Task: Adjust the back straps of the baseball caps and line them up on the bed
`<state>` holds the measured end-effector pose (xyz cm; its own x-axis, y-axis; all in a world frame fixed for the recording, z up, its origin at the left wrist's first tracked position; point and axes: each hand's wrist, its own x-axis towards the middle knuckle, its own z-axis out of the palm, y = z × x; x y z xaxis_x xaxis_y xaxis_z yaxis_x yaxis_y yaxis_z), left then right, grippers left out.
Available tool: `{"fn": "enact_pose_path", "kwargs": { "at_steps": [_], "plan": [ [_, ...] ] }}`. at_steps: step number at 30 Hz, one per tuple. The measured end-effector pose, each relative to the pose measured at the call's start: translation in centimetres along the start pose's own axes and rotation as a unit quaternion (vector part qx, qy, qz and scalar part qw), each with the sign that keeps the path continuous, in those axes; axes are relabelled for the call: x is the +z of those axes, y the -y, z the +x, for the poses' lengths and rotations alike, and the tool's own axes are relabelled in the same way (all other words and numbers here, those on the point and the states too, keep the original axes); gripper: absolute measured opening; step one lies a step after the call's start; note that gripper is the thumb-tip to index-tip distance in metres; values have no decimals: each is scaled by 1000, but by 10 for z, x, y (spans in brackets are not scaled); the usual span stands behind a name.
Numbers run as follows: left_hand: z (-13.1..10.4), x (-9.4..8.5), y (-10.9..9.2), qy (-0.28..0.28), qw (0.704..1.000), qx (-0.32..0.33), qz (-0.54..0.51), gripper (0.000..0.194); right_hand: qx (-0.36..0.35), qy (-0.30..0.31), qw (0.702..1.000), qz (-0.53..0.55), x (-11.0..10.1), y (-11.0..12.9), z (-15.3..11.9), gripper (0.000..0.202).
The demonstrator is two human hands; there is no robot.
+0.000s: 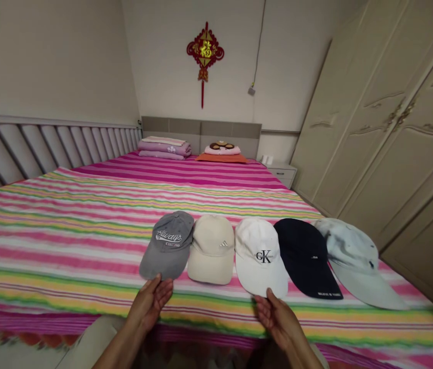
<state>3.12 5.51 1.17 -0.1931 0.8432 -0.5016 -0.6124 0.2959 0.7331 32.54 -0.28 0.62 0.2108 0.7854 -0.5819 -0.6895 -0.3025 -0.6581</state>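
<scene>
A row of baseball caps lies on the striped bedspread, brims toward me. From left to right they are a grey cap (170, 246) with white lettering, a beige cap (211, 251), a white cap (258, 251) with dark letters, a navy cap (304, 251) and a pale mottled cap (354, 256). At the front edge of the grey brim is my left hand (150, 302), palm turned up, fingers loosely bent and apart. My right hand (275, 315) is likewise open, its thumb tip by the white cap's brim edge. Neither hand visibly grips a cap.
The bedspread (66, 220) covers the near part of the bed. Folded bedding (164, 148) and a pillow pile (222, 151) lie by the headboard (170, 125). A slatted rail (47, 146) runs along the left; a wardrobe (373, 118) and nightstand (282, 171) stand right.
</scene>
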Motion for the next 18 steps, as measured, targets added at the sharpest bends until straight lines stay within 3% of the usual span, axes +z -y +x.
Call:
{"fn": "enact_pose_path", "kwargs": {
  "at_steps": [5, 13, 15, 18],
  "plan": [
    [-5, -2, 10, 2, 999, 36, 10, 9, -3, -2, 1000, -20, 0, 0, 2, 27],
    [-4, -2, 10, -7, 998, 46, 40, 8, -17, 15, 997, -71, 1, 2, 2, 27],
    [-9, -2, 10, -15, 997, 28, 77, 4, -19, 14, 995, -94, -2, 4, 0, 28],
    [-19, 0, 14, 13, 988, -45, 144, 20, -58, -14, 992, -111, -20, 11, -2, 33]
  ]
}}
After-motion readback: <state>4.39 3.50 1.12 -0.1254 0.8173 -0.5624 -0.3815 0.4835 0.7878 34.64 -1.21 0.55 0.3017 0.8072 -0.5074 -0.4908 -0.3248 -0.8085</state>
